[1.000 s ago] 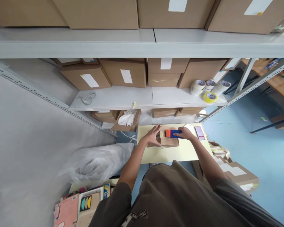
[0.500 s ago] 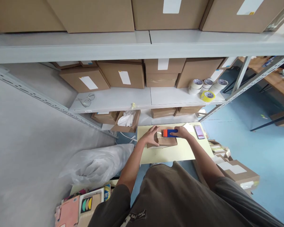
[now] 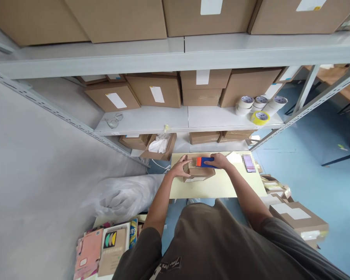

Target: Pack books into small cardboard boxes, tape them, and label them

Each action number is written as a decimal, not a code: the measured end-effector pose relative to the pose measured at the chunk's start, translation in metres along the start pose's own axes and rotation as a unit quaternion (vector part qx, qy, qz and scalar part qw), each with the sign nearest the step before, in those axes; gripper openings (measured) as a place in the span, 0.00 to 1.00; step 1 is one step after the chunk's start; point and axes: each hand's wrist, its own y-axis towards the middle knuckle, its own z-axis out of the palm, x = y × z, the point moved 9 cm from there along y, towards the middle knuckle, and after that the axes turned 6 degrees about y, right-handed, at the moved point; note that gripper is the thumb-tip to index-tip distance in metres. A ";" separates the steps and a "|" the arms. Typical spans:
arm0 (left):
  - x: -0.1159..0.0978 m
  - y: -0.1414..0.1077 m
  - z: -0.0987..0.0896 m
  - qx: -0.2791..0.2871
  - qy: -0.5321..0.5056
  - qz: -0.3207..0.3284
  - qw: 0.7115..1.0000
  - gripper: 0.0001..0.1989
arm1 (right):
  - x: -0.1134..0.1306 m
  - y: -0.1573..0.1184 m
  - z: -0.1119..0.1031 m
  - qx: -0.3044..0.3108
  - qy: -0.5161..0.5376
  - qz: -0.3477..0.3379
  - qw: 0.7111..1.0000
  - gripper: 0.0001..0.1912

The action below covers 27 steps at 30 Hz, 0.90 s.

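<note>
A small brown cardboard box [image 3: 200,175] lies on the pale yellow tabletop [image 3: 198,191]. My left hand [image 3: 180,167] spans its left end, the thumb on the near side and the fingers toward the far side, steadying it. In my right hand [image 3: 219,160] is a flat blue block with an orange end [image 3: 203,161], gripped at its right end. This block is over the top of the box, its orange end facing my left hand. Whether it touches the cardboard I cannot tell.
A phone [image 3: 249,163] and white paper [image 3: 234,157] lie at the table's right. Behind stands a grey shelf [image 3: 160,120] with cardboard boxes and tape rolls [image 3: 246,102]. Plastic wrapping [image 3: 128,194] bulges at the left; more boxes [image 3: 297,217] sit on the right.
My right hand and the blue-and-orange block have moved a little left over the box. The left hand stays at the box's left end. The whole view has shifted slightly.
</note>
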 end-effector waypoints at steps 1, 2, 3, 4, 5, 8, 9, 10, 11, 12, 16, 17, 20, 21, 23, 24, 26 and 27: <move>0.001 -0.002 0.002 -0.003 -0.006 -0.003 1.000 0.54 | 0.001 0.000 0.000 0.004 -0.004 -0.003 1.000 0.26; 0.002 -0.003 0.003 -0.006 -0.014 -0.006 1.000 0.53 | 0.004 0.001 0.000 0.007 -0.011 -0.006 1.000 0.26; 0.004 -0.005 0.005 -0.008 -0.023 -0.012 1.000 0.53 | 0.008 0.002 0.002 0.009 -0.023 -0.009 1.000 0.26; 0.007 -0.006 0.007 -0.009 -0.035 -0.019 0.999 0.54 | 0.013 0.003 0.004 0.010 -0.036 -0.013 0.999 0.26; 0.012 -0.008 0.009 -0.009 -0.050 -0.027 0.998 0.54 | 0.020 0.005 0.007 0.013 -0.049 -0.017 0.999 0.26; 0.028 -0.019 0.016 -0.004 -0.120 -0.049 0.992 0.57 | 0.045 0.010 0.019 0.028 -0.078 -0.024 0.996 0.28; 0.033 -0.024 0.019 0.001 -0.154 -0.058 0.986 0.58 | 0.053 0.011 0.022 0.033 -0.083 -0.023 0.996 0.29; 0.038 -0.029 0.024 0.008 -0.191 -0.067 0.979 0.59 | 0.060 0.012 0.024 0.034 -0.086 -0.020 0.996 0.29; 0.042 -0.034 0.029 0.012 -0.230 -0.075 0.970 0.60 | 0.065 0.014 0.026 0.034 -0.086 -0.014 0.996 0.29; 0.043 -0.038 0.034 0.012 -0.267 -0.080 0.960 0.61 | 0.068 0.015 0.027 0.034 -0.085 -0.005 0.996 0.29; 0.038 -0.039 0.045 -0.088 -0.350 -0.111 0.926 0.52 | 0.069 0.016 0.030 0.031 -0.079 0.018 0.996 0.29; 0.038 -0.036 0.047 -0.130 -0.346 -0.144 0.918 0.48 | 0.068 0.015 0.030 0.030 -0.080 0.019 0.996 0.29; 0.038 -0.030 0.058 -0.203 -0.253 -0.298 0.898 0.42 | 0.065 0.013 0.032 0.023 -0.080 0.014 0.996 0.30; 0.035 -0.027 0.060 -0.210 -0.212 -0.334 0.894 0.41 | 0.065 0.012 0.033 0.022 -0.080 0.012 0.996 0.30; 0.027 -0.022 0.062 -0.213 -0.143 -0.374 0.891 0.40 | 0.064 0.011 0.034 0.021 -0.080 0.009 0.997 0.30; 0.023 -0.021 0.062 -0.211 -0.118 -0.386 0.890 0.40 | 0.064 0.010 0.035 0.021 -0.080 0.007 0.997 0.30; 0.019 -0.021 0.062 -0.197 -0.084 -0.410 0.887 0.38 | 0.064 0.009 0.037 0.023 -0.080 0.004 0.997 0.30; 0.018 -0.023 0.062 -0.190 -0.074 -0.420 0.884 0.36 | 0.065 0.008 0.037 0.024 -0.080 0.002 0.996 0.29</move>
